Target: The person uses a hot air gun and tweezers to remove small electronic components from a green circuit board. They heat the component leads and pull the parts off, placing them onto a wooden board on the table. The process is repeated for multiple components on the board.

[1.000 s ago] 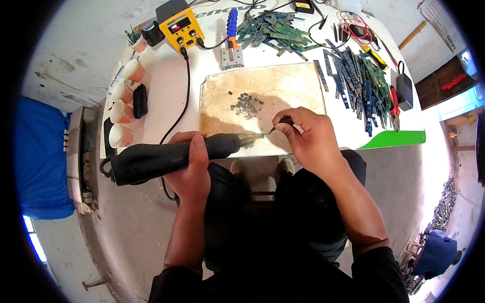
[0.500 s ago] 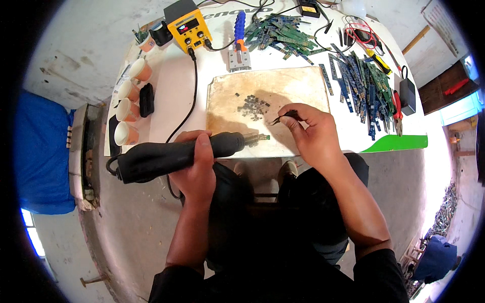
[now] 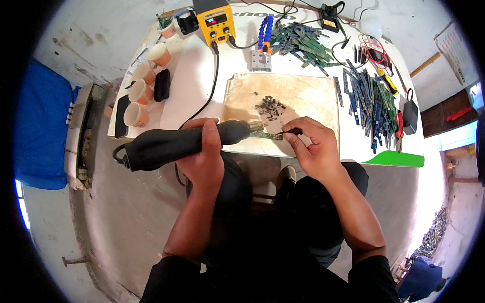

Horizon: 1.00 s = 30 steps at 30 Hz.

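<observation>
My left hand [image 3: 206, 151] is wrapped round a black hot air gun [image 3: 166, 146], its metal nozzle [image 3: 256, 127] pointing right over the front part of a tan, stained work board [image 3: 308, 91]. In my right hand [image 3: 318, 149] is a pair of dark tweezers [image 3: 290, 132], pinched between thumb and fingers, with the tips close to the nozzle. Below the nozzle and tips lies a small green circuit board strip [image 3: 275, 137], partly hidden. Just beyond, a heap of small black chips [image 3: 270, 107] rests on the work board.
A yellow soldering station [image 3: 216, 25] stands at the back, its cable running to the gun. Circuit board strips lie in piles at the back [image 3: 303, 45] and right [image 3: 371, 101]. Paper cups [image 3: 137, 115] line the left. Red-handled pliers [image 3: 399, 123] lie far right.
The gun's nozzle and the tweezers have come closer together over the small strip. My right hand is lower relative to the work board. The whole view has shifted slightly.
</observation>
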Tool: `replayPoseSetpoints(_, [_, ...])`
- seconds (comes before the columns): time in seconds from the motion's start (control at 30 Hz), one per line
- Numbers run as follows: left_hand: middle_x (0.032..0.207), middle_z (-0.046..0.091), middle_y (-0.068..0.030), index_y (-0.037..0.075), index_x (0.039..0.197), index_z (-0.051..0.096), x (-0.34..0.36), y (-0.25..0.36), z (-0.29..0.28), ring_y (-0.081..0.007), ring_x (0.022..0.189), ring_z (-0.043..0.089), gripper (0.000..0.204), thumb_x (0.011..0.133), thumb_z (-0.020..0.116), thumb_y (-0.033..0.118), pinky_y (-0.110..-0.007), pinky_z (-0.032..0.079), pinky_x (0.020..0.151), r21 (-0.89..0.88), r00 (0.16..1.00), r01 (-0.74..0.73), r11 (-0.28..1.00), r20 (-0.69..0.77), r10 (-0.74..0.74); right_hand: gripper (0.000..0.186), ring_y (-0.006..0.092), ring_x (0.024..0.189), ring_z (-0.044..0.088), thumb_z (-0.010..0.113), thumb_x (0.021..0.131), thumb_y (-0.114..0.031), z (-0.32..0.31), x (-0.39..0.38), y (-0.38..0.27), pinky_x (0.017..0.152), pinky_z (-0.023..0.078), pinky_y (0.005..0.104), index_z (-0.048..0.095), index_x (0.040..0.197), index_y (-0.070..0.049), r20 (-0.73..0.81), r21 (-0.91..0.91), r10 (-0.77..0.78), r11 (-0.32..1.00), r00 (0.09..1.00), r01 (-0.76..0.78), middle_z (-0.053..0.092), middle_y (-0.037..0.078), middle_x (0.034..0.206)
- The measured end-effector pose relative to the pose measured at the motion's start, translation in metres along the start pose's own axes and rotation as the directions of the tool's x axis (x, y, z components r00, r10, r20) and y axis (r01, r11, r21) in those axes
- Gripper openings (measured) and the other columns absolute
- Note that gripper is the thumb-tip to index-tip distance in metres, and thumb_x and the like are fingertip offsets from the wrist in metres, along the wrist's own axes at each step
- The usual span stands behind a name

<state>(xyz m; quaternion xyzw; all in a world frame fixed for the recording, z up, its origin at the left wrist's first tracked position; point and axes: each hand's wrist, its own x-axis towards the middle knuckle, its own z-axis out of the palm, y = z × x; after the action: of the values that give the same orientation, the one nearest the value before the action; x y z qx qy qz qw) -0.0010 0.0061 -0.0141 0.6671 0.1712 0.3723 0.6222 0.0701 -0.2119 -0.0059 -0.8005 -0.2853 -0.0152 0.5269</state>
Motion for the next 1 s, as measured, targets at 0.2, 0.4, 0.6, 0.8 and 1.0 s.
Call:
replayPoseSetpoints(0.2, [0.09, 0.07, -0.0062, 0.003, 0.099, 0.068, 0.003, 0.011, 0.003, -0.0074, 0.065, 0.059, 0.018, 0.099, 0.066, 0.021, -0.019, 0.045, 0.05, -0.051, 0.995, 0.029, 0.998, -0.097, -0.034, 0.011, 0.0337, 0.088, 0.072, 0.072, 0.088, 0.0, 0.011, 0.0, 0.003, 0.079, 0.056, 0.0348, 0.07, 0.099, 0.0, 0.008, -0.012, -0.005, 1.0, 1.0, 0.005, 0.072, 0.017, 0.096])
replayPoseSetpoints(0.4, [0.09, 0.07, -0.0055, 0.003, 0.1, 0.069, 0.006, 0.011, 0.002, -0.0063, 0.063, 0.058, 0.019, 0.099, 0.066, 0.022, -0.019, 0.045, 0.049, -0.075, 0.994, 0.023, 0.997, -0.105, -0.031, 0.012, 0.0321, 0.088, 0.072, 0.072, 0.089, 0.001, 0.016, 0.002, 0.003, 0.079, 0.056, 0.0347, 0.07, 0.101, 0.0, 0.002, -0.068, -0.005, 0.998, 1.0, 0.006, 0.072, 0.017, 0.096])
replayPoseSetpoints(0.6, [0.09, 0.067, -0.0045, 0.0, 0.1, 0.067, 0.007, 0.009, 0.0, -0.0076, 0.073, 0.058, 0.015, 0.096, 0.07, 0.014, -0.022, 0.048, 0.066, -0.117, 0.993, 0.055, 0.992, -0.097, -0.067, 0.012, 0.0324, 0.089, 0.072, 0.072, 0.089, 0.001, 0.015, 0.007, 0.001, 0.079, 0.056, 0.0348, 0.069, 0.101, 0.001, 0.05, -0.077, -0.038, 0.996, 0.998, 0.042, 0.071, 0.017, 0.098])
replayPoseSetpoints(0.8, [0.093, 0.065, -0.0043, -0.002, 0.1, 0.066, 0.005, 0.011, -0.001, -0.0089, 0.082, 0.06, 0.014, 0.095, 0.072, 0.01, -0.024, 0.051, 0.076, -0.165, 0.992, 0.081, 0.983, -0.081, -0.095, 0.012, 0.0354, 0.088, 0.07, 0.069, 0.091, -0.001, 0.016, 0.012, -0.005, 0.079, 0.055, 0.0386, 0.067, 0.102, 0.001, 0.119, -0.157, -0.065, 0.984, 0.991, 0.084, 0.069, 0.017, 0.096])
replayPoseSetpoints(1.0, [0.092, 0.068, -0.0054, 0.002, 0.102, 0.071, 0.006, 0.006, -0.003, -0.0078, 0.068, 0.06, 0.023, 0.096, 0.068, 0.024, -0.022, 0.05, 0.057, -0.088, 0.987, 0.041, 0.995, -0.15, -0.054, 0.013, 0.0399, 0.091, 0.067, 0.063, 0.088, 0.001, 0.02, 0.029, -0.021, 0.08, 0.054, 0.0453, 0.066, 0.1, 0.0, 0.235, -0.273, -0.063, 0.953, 0.97, 0.128, 0.067, 0.019, 0.096])
